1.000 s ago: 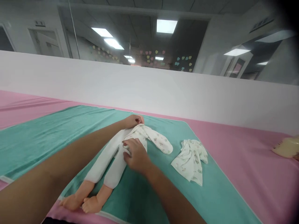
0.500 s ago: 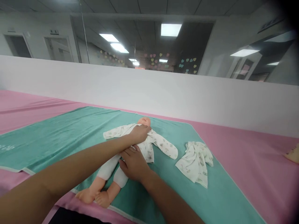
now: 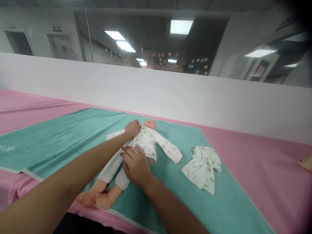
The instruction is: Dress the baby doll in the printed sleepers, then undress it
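A baby doll [image 3: 149, 123] lies on its back on a teal towel [image 3: 60, 136], feet toward me, dressed in a printed white top [image 3: 148, 143] and plain white trousers [image 3: 110, 169]. My left hand [image 3: 132, 127] is closed on the top at the doll's shoulder, just left of its head. My right hand [image 3: 135, 164] rests on the doll's waist, fingers curled on the hem of the top. The doll's bare feet [image 3: 95, 199] reach the towel's near edge.
A crumpled printed white garment [image 3: 202, 165] lies on the towel to the right of the doll. The towel covers a pink sheet [image 3: 268, 169]. A low white partition [image 3: 170, 94] runs along the far side. A yellowish object [image 3: 305, 162] pokes in at the right edge.
The doll's head and left sleeve have come into view from under the top. My left hand shifted from the chest up to the shoulder; my right hand stayed at the waist.
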`<state>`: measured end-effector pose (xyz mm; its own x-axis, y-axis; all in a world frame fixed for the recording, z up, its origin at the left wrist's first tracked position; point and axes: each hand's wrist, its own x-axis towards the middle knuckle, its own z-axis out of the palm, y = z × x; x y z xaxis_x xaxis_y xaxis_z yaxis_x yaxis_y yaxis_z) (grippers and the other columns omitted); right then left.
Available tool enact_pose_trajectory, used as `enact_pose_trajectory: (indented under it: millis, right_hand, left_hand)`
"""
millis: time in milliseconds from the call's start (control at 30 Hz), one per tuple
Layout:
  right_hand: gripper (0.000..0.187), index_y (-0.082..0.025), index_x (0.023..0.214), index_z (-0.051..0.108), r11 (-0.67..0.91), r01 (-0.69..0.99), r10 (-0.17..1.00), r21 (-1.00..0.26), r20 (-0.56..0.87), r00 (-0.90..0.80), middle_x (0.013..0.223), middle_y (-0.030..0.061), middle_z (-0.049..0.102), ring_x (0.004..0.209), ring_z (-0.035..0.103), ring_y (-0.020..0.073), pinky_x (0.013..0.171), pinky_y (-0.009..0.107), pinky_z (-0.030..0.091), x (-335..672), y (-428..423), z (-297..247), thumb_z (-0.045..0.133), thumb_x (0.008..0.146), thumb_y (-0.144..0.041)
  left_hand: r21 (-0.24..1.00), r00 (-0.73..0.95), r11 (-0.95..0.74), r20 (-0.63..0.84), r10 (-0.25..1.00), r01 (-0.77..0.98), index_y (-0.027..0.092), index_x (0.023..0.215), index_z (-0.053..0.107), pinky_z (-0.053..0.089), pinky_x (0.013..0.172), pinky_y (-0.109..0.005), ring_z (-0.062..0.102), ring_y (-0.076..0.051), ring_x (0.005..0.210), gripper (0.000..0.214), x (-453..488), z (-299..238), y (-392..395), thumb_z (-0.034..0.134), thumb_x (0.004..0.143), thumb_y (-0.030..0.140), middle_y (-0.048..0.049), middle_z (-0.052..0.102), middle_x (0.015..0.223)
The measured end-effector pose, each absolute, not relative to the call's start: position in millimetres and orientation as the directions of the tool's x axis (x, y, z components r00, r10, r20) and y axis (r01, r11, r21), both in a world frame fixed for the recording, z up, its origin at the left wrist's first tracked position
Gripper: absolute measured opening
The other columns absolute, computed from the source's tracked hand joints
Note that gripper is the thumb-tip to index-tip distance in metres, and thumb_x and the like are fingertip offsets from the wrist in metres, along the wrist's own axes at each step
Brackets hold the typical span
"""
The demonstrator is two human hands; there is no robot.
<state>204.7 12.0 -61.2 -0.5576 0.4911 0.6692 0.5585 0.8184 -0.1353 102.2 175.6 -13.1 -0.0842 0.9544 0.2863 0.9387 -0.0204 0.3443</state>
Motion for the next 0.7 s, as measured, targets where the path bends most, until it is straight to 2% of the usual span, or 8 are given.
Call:
enact_pose_trajectory:
  millis: [100, 200, 300, 400, 533, 700]
  right_hand:
    - [0.028, -0.02, 0.111, 0.049, 0.694, 0.694, 0.607, -0.194, 0.675, -0.419, 0.118, 0.0081, 0.053, 0.107, 0.044, 0.0222, 0.09, 0.041, 0.034, 208, 18, -62, 0.045, 0.083, -0.025]
    - [0.022, -0.019, 0.098, 0.051, 0.56, 0.808, 0.662, -0.183, 0.686, -0.304, 0.1, 0.0097, 0.056, 0.093, 0.047, 0.0248, 0.075, 0.038, 0.038, 217, 28, -63, 0.051, 0.081, -0.033]
    - [0.017, -0.02, 0.084, 0.049, 0.486, 0.862, 0.68, -0.146, 0.682, -0.268, 0.085, 0.0072, 0.054, 0.076, 0.049, 0.0209, 0.06, 0.032, 0.035, 228, 36, -65, 0.048, 0.084, -0.037]
    - [0.018, -0.021, 0.083, 0.047, 0.492, 0.863, 0.692, -0.113, 0.653, -0.309, 0.076, 0.004, 0.053, 0.06, 0.046, 0.0147, 0.05, 0.028, 0.027, 235, 39, -67, 0.038, 0.09, -0.035]
    - [0.022, -0.021, 0.082, 0.046, 0.631, 0.772, 0.613, -0.082, 0.663, -0.43, 0.076, 0.0029, 0.054, 0.066, 0.048, 0.0152, 0.055, 0.028, 0.031, 225, 31, -65, 0.031, 0.093, -0.033]
    - [0.02, -0.02, 0.082, 0.047, 0.726, 0.683, 0.531, -0.074, 0.692, -0.489, 0.083, 0.0038, 0.055, 0.08, 0.048, 0.0177, 0.069, 0.032, 0.037, 197, 16, -60, 0.033, 0.092, -0.029]
  left_hand:
    - [0.304, -0.035, -0.062, 0.303, 0.952, 0.951, 0.02, 0.109, 0.05, 0.043, 0.071, -0.033, 0.059, -0.025, 0.09, 0.031, 100, -14, 170, 0.041, 0.083, 0.034, -0.0107, 0.063, 0.101]
    - [0.259, 0.062, -0.156, 0.336, 0.94, 0.953, 0.023, 0.109, 0.05, 0.042, 0.073, -0.031, 0.058, -0.022, 0.091, 0.029, 97, -12, 159, 0.037, 0.085, 0.032, -0.0066, 0.063, 0.102]
    - [0.238, 0.114, -0.213, 0.371, 0.921, 0.948, 0.026, 0.107, 0.051, 0.042, 0.072, -0.028, 0.057, -0.02, 0.093, 0.028, 82, -13, 144, 0.034, 0.086, 0.036, -0.0023, 0.062, 0.105]
    - [0.269, 0.077, -0.18, 0.353, 0.933, 0.946, 0.025, 0.103, 0.053, 0.041, 0.067, -0.028, 0.057, -0.02, 0.088, 0.032, 54, -22, 129, 0.033, 0.086, 0.044, -0.0022, 0.063, 0.101]
    - [0.376, 0.07, -0.146, 0.208, 0.976, 0.915, 0.025, 0.095, 0.058, 0.042, 0.067, -0.028, 0.059, -0.022, 0.083, 0.042, 16, -48, 109, 0.033, 0.083, 0.056, -0.0019, 0.065, 0.088]
    - [0.627, 0.108, -0.18, 0.151, 0.983, 0.758, 0.025, 0.1, 0.061, 0.04, 0.087, -0.028, 0.057, -0.022, 0.098, 0.045, 2, -72, 89, 0.034, 0.083, 0.056, 0.0001, 0.065, 0.103]
